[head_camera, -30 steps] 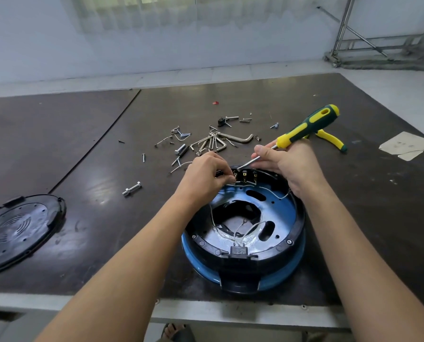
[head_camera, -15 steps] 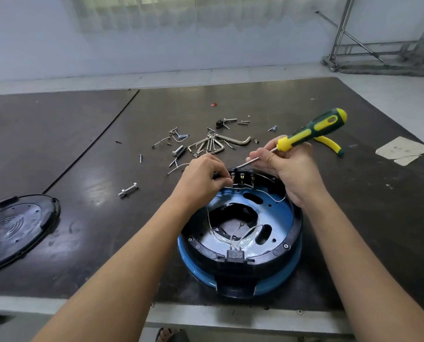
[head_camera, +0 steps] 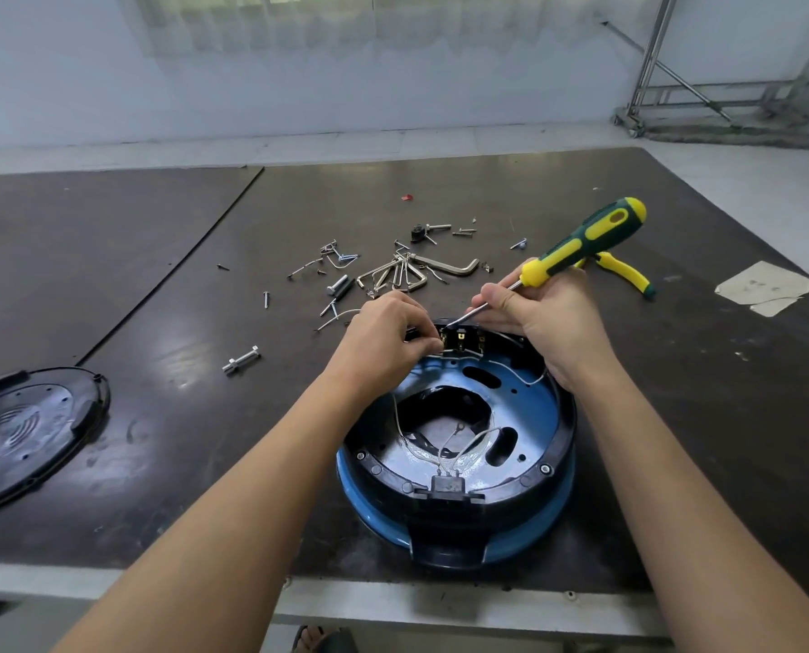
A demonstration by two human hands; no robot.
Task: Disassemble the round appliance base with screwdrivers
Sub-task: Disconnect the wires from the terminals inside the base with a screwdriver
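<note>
right hand [head_camera: 541, 318] grips the screwdriver [head_camera: 576, 249], tip at the base's [head_camera: 459, 445] 12 o'clock terminals; left hand [head_camera: 388, 334] pinching a wire there.

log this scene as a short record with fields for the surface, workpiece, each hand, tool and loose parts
surface: dark table
workpiece: round blue-and-black appliance base, open side up, near the front edge
right hand: grips green-and-yellow screwdriver, tip at the terminal block on the far rim
left hand: fingers curled at the terminal block, what they pinch is hidden
loose parts: hex keys, screws, bolt beyond the base
set aside: black round cover at far left
</note>
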